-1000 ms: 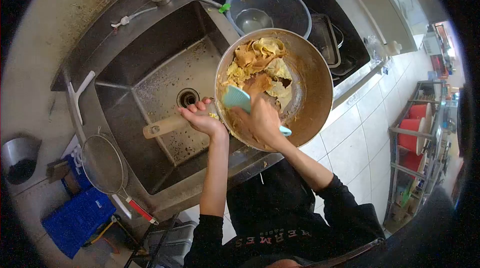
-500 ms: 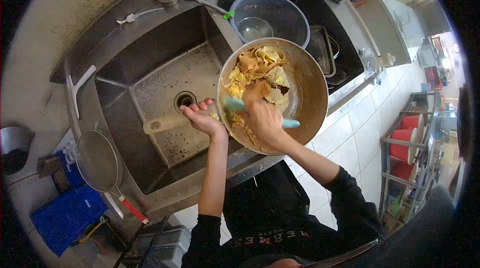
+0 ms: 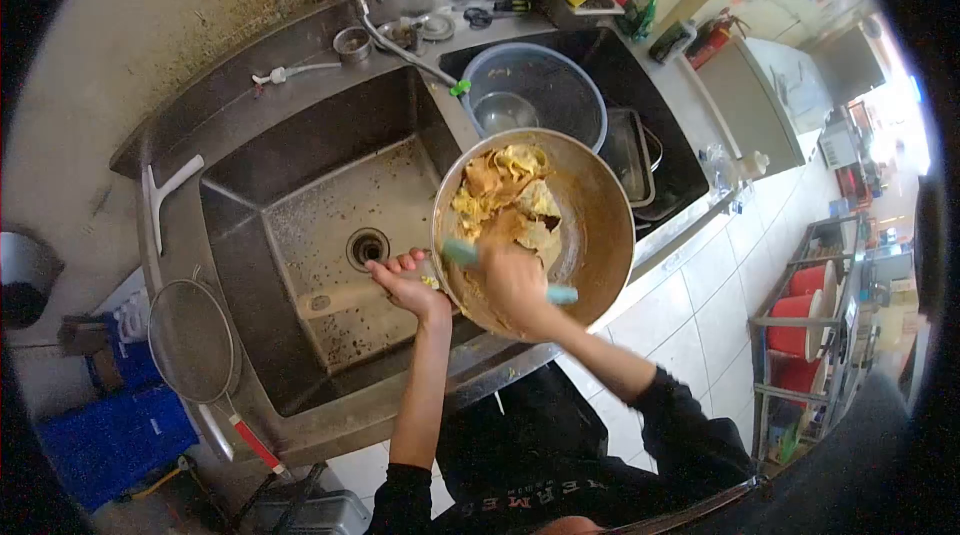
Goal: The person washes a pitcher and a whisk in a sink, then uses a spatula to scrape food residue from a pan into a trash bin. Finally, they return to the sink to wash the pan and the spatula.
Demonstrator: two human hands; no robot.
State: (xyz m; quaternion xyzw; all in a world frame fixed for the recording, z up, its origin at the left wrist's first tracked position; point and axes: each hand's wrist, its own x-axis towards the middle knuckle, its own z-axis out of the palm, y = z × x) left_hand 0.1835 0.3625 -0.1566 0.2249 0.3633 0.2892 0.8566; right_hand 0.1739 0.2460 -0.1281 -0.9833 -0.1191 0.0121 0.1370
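A wide metal pan (image 3: 600, 235) is tilted at the front of the sink, its long handle (image 3: 330, 301) reaching left over the basin. My left hand (image 3: 408, 287) is palm up and wrapped round that handle close to the rim. Food scraps (image 3: 505, 190), yellow and brown folded pieces, lie heaped in the pan's far left part. Inside the pan, my right hand (image 3: 515, 285) grips a turquoise spatula (image 3: 562, 293). The spatula's blurred head is at the pan's left wall, and my fingers hide its middle. Bits of yellow food stick to the handle's base by my left hand.
Left of the pan is a sink basin (image 3: 290, 245) with a drain (image 3: 370, 249) and dark crumbs. A blue-rimmed tub (image 3: 590, 100) and trays (image 3: 628, 160) fill the right basin. The faucet (image 3: 385, 35) stands behind. A strainer (image 3: 195, 340) rests at the left edge.
The whole view has shifted, so the sink and pan appear lower. My right hand and the spatula have moved slightly towards the pan's left wall. Both hands keep their grips.
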